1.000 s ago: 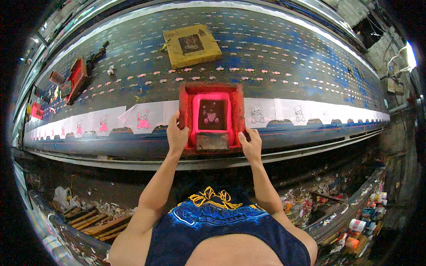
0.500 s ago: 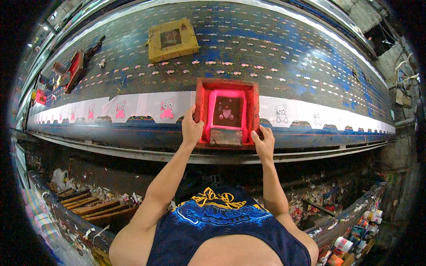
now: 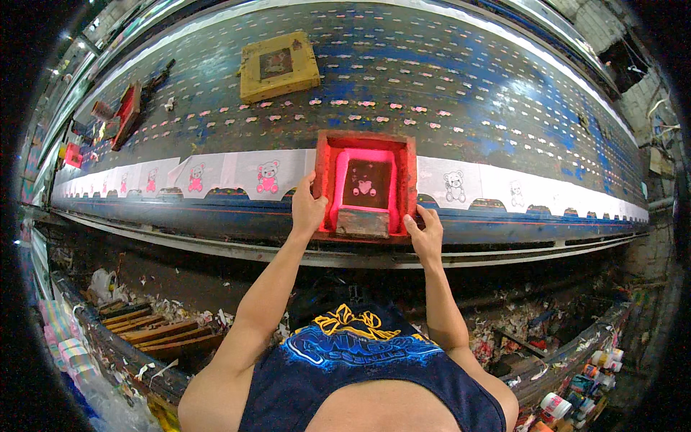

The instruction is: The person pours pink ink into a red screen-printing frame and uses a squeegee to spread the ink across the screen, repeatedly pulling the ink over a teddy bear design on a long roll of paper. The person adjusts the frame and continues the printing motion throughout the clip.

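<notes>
A red-stained screen-printing frame lies over the white fabric strip at the table's near edge. Bright pink ink rings its mesh, which carries a small heart-shaped pattern. A squeegee-like block rests inside against the near wall. My left hand grips the frame's left side, thumb at the rim. On the opposite side, my right hand holds the near right corner between thumb and fingers. Teddy bears left of the frame are filled pink; those to the right show only outlines.
A yellow-edged screen frame sits farther back on the long dark table. At the left lies a red tray-like object. Wooden slats and scraps are below at left; paint-stained tubs stand at lower right.
The whole view has shifted very slightly. Both hands keep their hold, and the frame stays in the same place on the fabric strip.
</notes>
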### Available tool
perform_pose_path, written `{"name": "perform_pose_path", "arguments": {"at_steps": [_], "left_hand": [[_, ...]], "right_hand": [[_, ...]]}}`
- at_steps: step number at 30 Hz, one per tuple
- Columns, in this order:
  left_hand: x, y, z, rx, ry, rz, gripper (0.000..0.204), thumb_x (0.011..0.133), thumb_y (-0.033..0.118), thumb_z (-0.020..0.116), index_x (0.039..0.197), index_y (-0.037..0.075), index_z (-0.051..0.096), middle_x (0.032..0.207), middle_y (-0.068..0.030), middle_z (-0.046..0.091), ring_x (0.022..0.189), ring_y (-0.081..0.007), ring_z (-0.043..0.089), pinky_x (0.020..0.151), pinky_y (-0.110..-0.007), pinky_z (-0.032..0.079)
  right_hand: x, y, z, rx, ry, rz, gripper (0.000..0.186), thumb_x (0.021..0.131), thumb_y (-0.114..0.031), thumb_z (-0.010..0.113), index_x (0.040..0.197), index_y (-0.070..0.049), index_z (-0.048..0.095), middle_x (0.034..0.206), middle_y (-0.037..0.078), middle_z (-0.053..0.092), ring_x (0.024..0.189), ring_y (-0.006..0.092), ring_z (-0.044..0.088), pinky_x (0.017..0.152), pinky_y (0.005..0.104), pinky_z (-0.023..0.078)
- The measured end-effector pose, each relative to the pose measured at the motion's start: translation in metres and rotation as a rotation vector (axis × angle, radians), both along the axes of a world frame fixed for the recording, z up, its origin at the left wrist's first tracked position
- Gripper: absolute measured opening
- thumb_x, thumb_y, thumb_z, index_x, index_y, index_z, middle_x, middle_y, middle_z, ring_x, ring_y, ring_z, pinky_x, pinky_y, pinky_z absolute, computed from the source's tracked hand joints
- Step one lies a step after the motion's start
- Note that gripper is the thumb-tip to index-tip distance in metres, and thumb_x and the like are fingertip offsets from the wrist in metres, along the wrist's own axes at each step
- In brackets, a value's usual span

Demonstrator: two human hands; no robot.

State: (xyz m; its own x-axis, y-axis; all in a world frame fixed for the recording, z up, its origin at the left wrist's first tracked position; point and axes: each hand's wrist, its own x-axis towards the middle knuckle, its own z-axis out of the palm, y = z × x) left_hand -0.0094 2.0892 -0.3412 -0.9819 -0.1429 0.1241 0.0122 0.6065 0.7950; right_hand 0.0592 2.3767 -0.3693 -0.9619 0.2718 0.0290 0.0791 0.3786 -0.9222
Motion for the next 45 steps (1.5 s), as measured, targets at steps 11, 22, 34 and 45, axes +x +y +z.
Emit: {"name": "perform_pose_path", "arguments": {"at_steps": [11, 22, 34, 45], "left_hand": [[-0.001, -0.003, -0.012, -0.071, 0.038, -0.002, 0.062, 0.079, -0.003, 0.066, 0.139, -0.006, 0.052, 0.14, -0.0259, 0.058, 0.133, -0.0392, 0.055, 0.114, -0.044, 0.042], [-0.004, -0.004, -0.012, -0.024, 0.031, -0.018, 0.061, 0.079, -0.003, 0.065, 0.138, -0.007, 0.052, 0.138, -0.0271, 0.059, 0.132, -0.0406, 0.055, 0.114, -0.044, 0.042], [-0.004, -0.002, -0.012, -0.019, 0.043, -0.017, 0.061, 0.078, -0.003, 0.065, 0.138, -0.007, 0.053, 0.138, -0.0271, 0.059, 0.132, -0.0411, 0.055, 0.114, -0.044, 0.042], [-0.002, -0.004, -0.015, 0.018, 0.061, -0.031, 0.062, 0.076, -0.004, 0.067, 0.137, -0.006, 0.053, 0.138, -0.0262, 0.059, 0.132, -0.041, 0.055, 0.113, -0.044, 0.043]], "right_hand": [[0.009, -0.019, 0.013, 0.323, 0.311, 0.051, 0.053, 0.084, -0.029, 0.082, 0.126, -0.001, 0.066, 0.122, 0.015, 0.064, 0.114, 0.0351, 0.06, 0.096, 0.0458, 0.048], [-0.002, -0.047, 0.058, 0.653, 0.337, 0.566, 0.041, 0.075, -0.013, 0.08, 0.114, -0.007, 0.07, 0.116, 0.007, 0.068, 0.111, 0.0277, 0.062, 0.092, 0.0436, 0.046], [-0.002, -0.051, 0.04, 0.64, 0.42, 0.428, 0.035, 0.071, 0.002, 0.068, 0.105, -0.007, 0.069, 0.109, 0.006, 0.069, 0.104, 0.0262, 0.065, 0.086, 0.0429, 0.046], [-0.108, -0.061, 0.022, 0.729, 0.516, 0.294, 0.026, 0.077, -0.006, 0.067, 0.103, -0.012, 0.069, 0.107, 0.005, 0.068, 0.105, 0.0259, 0.064, 0.087, 0.0462, 0.044]]}}
